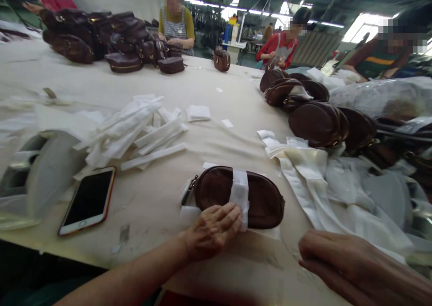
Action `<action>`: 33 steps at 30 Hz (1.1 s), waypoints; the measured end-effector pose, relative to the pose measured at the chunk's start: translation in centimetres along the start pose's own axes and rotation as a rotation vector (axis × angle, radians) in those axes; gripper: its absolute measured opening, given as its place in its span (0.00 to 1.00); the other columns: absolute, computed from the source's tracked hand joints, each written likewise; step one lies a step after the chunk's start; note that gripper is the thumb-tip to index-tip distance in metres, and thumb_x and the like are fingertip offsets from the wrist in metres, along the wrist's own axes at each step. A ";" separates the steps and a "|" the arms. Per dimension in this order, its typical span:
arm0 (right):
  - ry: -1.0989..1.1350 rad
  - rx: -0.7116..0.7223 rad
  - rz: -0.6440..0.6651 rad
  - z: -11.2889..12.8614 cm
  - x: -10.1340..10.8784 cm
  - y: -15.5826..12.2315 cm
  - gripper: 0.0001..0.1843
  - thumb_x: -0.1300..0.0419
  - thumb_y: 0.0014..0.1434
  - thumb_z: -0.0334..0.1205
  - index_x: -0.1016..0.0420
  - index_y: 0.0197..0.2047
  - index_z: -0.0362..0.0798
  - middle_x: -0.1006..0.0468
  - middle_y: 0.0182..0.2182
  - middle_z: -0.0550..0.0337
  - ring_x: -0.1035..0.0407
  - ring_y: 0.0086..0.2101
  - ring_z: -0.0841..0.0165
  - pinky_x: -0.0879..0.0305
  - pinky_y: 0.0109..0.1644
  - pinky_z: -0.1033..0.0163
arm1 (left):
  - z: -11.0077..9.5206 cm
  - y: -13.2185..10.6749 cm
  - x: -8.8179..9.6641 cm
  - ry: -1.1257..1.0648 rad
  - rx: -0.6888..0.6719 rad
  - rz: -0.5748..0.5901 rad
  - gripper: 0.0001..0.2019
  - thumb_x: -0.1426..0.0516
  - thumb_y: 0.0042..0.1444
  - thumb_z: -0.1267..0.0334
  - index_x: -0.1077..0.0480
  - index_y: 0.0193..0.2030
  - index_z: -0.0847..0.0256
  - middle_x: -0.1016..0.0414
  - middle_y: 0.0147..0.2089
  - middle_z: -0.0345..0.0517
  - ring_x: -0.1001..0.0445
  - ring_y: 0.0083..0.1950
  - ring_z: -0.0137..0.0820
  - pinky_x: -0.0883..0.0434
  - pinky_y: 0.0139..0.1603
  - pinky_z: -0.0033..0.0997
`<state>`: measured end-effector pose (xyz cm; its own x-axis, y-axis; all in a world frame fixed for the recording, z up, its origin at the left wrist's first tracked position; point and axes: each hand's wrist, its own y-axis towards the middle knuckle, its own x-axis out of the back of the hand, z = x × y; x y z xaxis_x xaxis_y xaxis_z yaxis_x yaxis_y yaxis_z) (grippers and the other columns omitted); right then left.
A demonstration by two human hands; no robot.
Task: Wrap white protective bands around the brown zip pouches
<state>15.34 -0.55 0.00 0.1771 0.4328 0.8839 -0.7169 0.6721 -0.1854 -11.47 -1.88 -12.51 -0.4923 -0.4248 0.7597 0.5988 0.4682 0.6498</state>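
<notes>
A dark brown oval leather bag (266,202) lies on the table in front of me, with metal fittings at its left end. Around its middle runs a white wrapping strip (240,184). My left hand (216,229) rests on the lower edge of the bag, its fingers stretched out flat over the strip's lower end. To the right, apart from the bag, my right hand (337,256) hovers with its fingers curled together; whatever may be between the fingertips is hidden.
Left of the bag are a phone (88,200), a pile of white strips (135,130) and a clear plastic roll (54,171). More white strips (303,171) and brown bags (313,123) lie at right. Bags (118,40) are heaped at the back, where co-workers (177,22) stand.
</notes>
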 end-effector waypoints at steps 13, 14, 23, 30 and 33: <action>-0.381 0.140 0.389 1.4 1.2 15.1 0.06 0.43 0.57 0.34 0.30 0.28 0.45 0.25 0.26 0.57 0.32 0.26 0.71 0.49 0.28 0.67 | 0.2 -0.3 0.1 -0.049 -0.004 0.021 0.14 0.53 0.60 0.73 0.29 0.45 0.68 0.28 0.53 0.54 0.31 0.56 0.39 0.29 0.50 0.34; -0.390 0.149 0.392 1.3 1.0 15.5 0.06 0.43 0.57 0.33 0.30 0.28 0.45 0.25 0.26 0.57 0.32 0.25 0.71 0.49 0.28 0.67 | 0.2 -0.3 0.0 -0.050 -0.007 0.033 0.14 0.53 0.59 0.73 0.29 0.46 0.69 0.29 0.54 0.56 0.31 0.56 0.40 0.29 0.50 0.34; -0.274 0.176 0.397 -0.2 0.6 16.7 0.06 0.41 0.54 0.31 0.29 0.26 0.46 0.25 0.23 0.60 0.32 0.24 0.72 0.49 0.26 0.68 | 0.4 0.0 0.3 -0.099 -0.018 0.040 0.12 0.50 0.57 0.72 0.29 0.45 0.72 0.29 0.51 0.62 0.29 0.55 0.43 0.28 0.47 0.36; -0.197 0.117 0.306 -1.1 0.6 17.6 0.08 0.36 0.49 0.33 0.31 0.33 0.47 0.31 0.20 0.67 0.41 0.21 0.75 0.55 0.23 0.68 | 0.5 0.2 0.3 -0.118 0.020 0.037 0.12 0.51 0.58 0.72 0.29 0.45 0.70 0.28 0.49 0.58 0.30 0.54 0.41 0.29 0.45 0.33; -0.040 0.085 0.305 -2.8 0.6 18.6 0.12 0.33 0.46 0.42 0.32 0.28 0.47 0.36 0.18 0.71 0.45 0.20 0.77 0.54 0.24 0.70 | 0.5 0.3 0.4 -0.114 0.045 0.050 0.13 0.51 0.59 0.72 0.30 0.48 0.70 0.29 0.47 0.56 0.30 0.54 0.39 0.30 0.47 0.33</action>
<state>4.00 13.88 -4.15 -0.0801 0.5816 0.8095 -0.7868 0.4618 -0.4096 -11.78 -1.48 -12.00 -0.5326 -0.3106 0.7873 0.5966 0.5220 0.6096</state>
